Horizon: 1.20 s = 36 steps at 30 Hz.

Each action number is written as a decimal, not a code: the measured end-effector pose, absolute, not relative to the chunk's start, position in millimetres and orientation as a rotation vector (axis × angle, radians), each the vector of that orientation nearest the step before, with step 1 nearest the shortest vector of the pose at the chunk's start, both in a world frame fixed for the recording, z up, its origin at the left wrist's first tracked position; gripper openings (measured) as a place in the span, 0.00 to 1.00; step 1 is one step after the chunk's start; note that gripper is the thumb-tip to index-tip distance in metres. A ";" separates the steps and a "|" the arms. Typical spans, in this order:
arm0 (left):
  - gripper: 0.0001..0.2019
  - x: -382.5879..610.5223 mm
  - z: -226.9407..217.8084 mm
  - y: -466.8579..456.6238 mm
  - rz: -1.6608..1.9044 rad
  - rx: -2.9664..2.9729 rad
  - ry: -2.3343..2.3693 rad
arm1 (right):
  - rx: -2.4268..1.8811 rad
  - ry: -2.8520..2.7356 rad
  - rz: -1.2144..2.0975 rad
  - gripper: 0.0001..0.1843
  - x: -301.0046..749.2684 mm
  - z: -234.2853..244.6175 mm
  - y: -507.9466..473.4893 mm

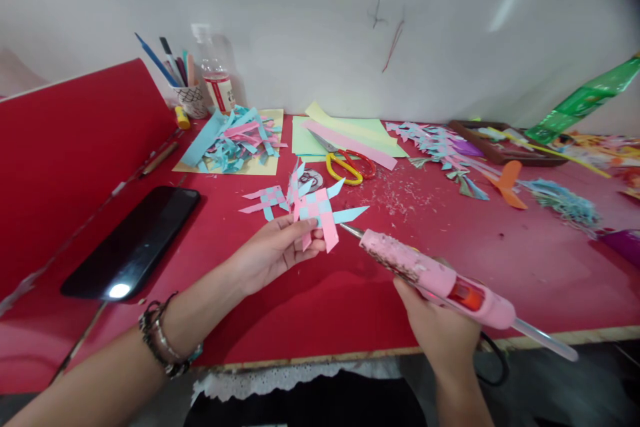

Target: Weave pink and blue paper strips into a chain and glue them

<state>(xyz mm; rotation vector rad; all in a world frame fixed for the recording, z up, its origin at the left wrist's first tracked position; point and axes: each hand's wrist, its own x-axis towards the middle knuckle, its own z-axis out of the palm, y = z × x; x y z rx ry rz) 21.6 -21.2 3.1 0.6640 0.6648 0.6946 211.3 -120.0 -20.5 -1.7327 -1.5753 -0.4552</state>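
My left hand pinches a woven pink and blue paper fish between thumb and fingers, above the red table. Wrapped around a pink hot glue gun, my right hand keeps its metal nozzle pointed left, close to the fish's lower blue strip; whether they touch I cannot tell. A clear glue stick sticks out of the gun's back. Just behind the held fish lies another woven paper fish, with further folded pieces partly hidden beside it. Scissors with yellow and red handles rest farther back.
A phone with its light on lies at left. Paper strips are heaped at the back, near a pen cup and a bottle. Rightward are a tasselled paper garland, a brown tray and a green bottle.
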 end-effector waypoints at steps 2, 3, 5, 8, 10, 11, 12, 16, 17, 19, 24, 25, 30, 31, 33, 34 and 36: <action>0.10 21.7 2.3 -21.1 0.690 0.670 0.662 | -1.730 -1.579 -0.445 0.10 211.7 -21.0 -120.2; 0.10 21.6 1.9 -20.8 0.687 0.673 0.662 | -1.725 -1.581 -0.438 0.10 211.7 -21.0 -120.1; 0.10 21.5 1.1 -20.1 0.685 0.682 0.663 | -1.709 -1.585 -0.420 0.10 211.4 -20.4 -119.6; 0.11 21.4 0.3 -19.5 0.684 0.688 0.653 | -1.692 -1.585 -0.404 0.10 210.2 -18.3 -118.5; 0.11 21.5 0.1 -19.6 0.686 0.682 0.647 | -1.696 -1.592 -0.400 0.10 209.3 -17.0 -118.2; 0.11 21.7 0.2 -19.9 0.688 0.678 0.647 | -1.700 -1.596 -0.398 0.10 209.1 -16.6 -118.1; 0.11 21.9 0.3 -20.1 0.689 0.676 0.647 | -1.701 -1.597 -0.394 0.11 208.9 -16.3 -118.2; 0.10 22.2 1.0 -20.8 0.691 0.668 0.641 | -1.691 -1.586 -0.370 0.10 209.4 -17.1 -118.9; 0.10 22.1 1.1 -20.8 0.691 0.666 0.639 | -1.693 -1.585 -0.370 0.11 209.6 -17.4 -119.1; 0.10 21.8 1.3 -20.6 0.691 0.668 0.639 | -1.697 -1.587 -0.383 0.11 209.8 -18.2 -119.3; 0.10 21.0 1.2 -19.6 0.700 0.671 0.662 | -1.679 -1.576 -0.421 0.11 210.0 -20.0 -119.2; 0.10 21.0 1.3 -19.5 0.701 0.669 0.662 | -1.690 -1.575 -0.449 0.11 210.3 -20.7 -119.2; 0.11 20.8 2.5 -19.7 0.708 0.657 0.658 | -1.725 -1.552 -0.624 0.12 212.4 -24.7 -119.0; 0.11 20.7 2.7 -19.8 0.708 0.658 0.661 | -1.731 -1.546 -0.635 0.13 212.8 -25.3 -119.0; 0.11 20.2 2.6 -20.1 0.705 0.659 0.660 | -1.749 -1.537 -0.634 0.14 213.6 -26.3 -119.1; 0.11 20.0 2.4 -20.1 0.704 0.661 0.658 | -1.751 -1.536 -0.621 0.13 213.9 -26.7 -119.1; 0.11 19.5 1.6 -19.9 0.704 0.663 0.654 | -1.754 -1.529 -0.609 0.12 214.3 -27.3 -119.3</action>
